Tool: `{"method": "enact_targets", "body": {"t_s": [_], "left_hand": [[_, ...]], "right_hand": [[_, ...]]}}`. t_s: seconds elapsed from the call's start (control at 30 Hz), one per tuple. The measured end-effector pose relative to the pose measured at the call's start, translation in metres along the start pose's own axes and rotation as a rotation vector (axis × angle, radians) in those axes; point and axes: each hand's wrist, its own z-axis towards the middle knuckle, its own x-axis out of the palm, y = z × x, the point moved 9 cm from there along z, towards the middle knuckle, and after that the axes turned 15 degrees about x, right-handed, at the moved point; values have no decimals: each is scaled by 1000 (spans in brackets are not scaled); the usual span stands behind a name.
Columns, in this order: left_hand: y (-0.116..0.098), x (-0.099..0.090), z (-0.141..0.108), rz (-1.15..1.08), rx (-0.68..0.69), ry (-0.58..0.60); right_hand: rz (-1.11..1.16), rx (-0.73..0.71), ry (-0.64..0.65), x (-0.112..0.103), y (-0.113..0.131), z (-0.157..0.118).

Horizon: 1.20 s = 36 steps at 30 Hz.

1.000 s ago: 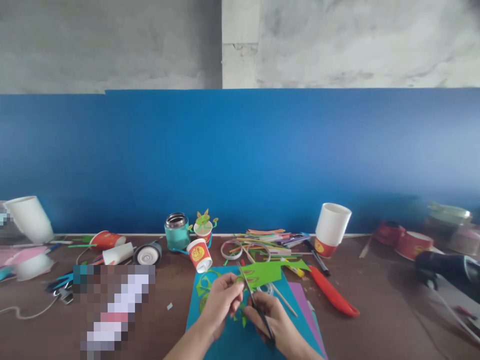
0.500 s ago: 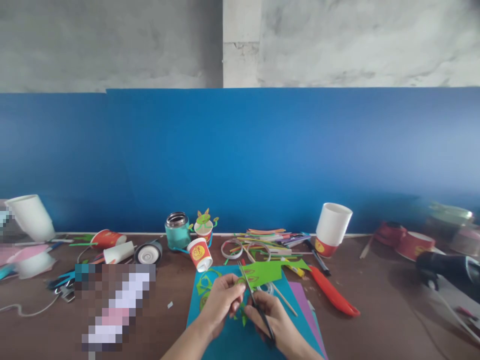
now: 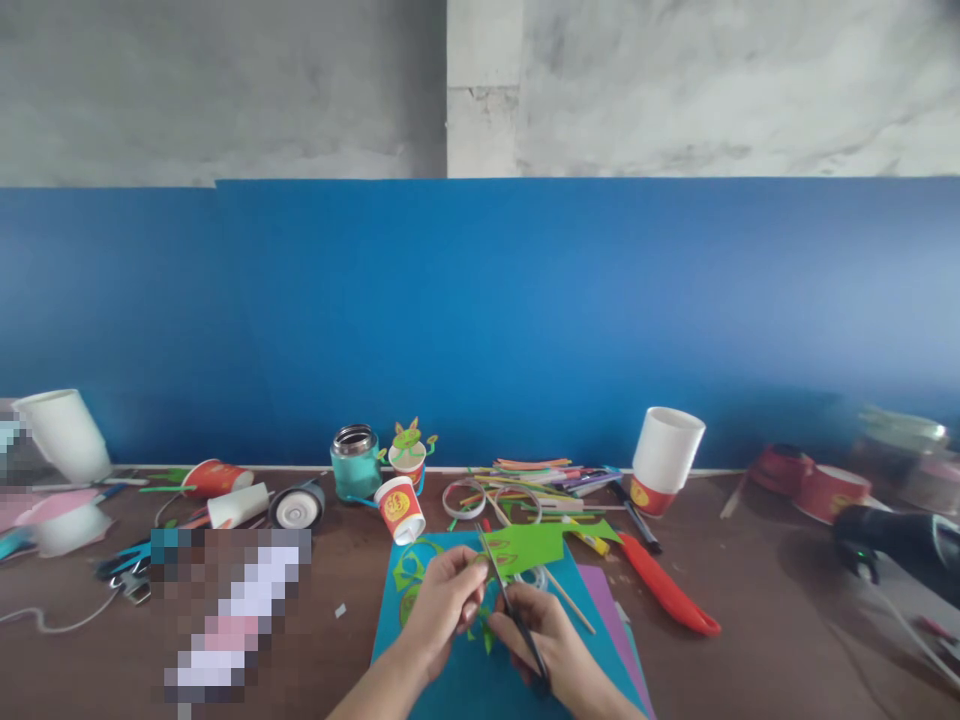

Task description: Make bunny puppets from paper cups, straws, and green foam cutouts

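Note:
My right hand [image 3: 551,635] is closed round a pair of black-handled scissors [image 3: 528,632], blades pointing up and away. Between the thumb and fingers of my left hand [image 3: 444,605] is a small piece of green paper, mostly hidden by the fingertips and touching or close to the blades. Just beyond the scissors lies a larger sheet of green paper [image 3: 536,545] with brown-edged leaf shapes drawn on it. Both hands are above a blue sheet [image 3: 457,690]. Green scraps [image 3: 488,638] show between the hands, and green cut-outs [image 3: 409,570] lie on the sheet's left side.
Behind stand a teal jar [image 3: 356,465], a paper cup with a green paper figure [image 3: 407,455] and a tilted cup [image 3: 400,510]. Coloured strips and pens [image 3: 547,475], a white stacked cup [image 3: 667,450] and a red tool-like object [image 3: 664,590] lie to the right.
Hardly anything differs. Both hands, the scissors and the green paper keep nearly the same places.

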Motion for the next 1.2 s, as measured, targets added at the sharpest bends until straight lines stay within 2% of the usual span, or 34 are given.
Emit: {"method": "enact_targets", "body": {"t_s": [0.17, 0.57, 0.87, 1.07, 1.2], "left_hand": [[2, 1, -1, 34, -16, 40], [-1, -3, 3, 68, -25, 106], [6, 3, 0, 3, -27, 53], [9, -3, 0, -53, 34, -83], [9, -3, -2, -44, 13, -92]], "right_hand": [[18, -33, 23, 1, 3, -2], [0, 53, 19, 1, 6, -6], [7, -20, -2, -1, 4, 0], [25, -16, 4, -1, 0, 2], [14, -31, -3, -1, -2, 3]]}}
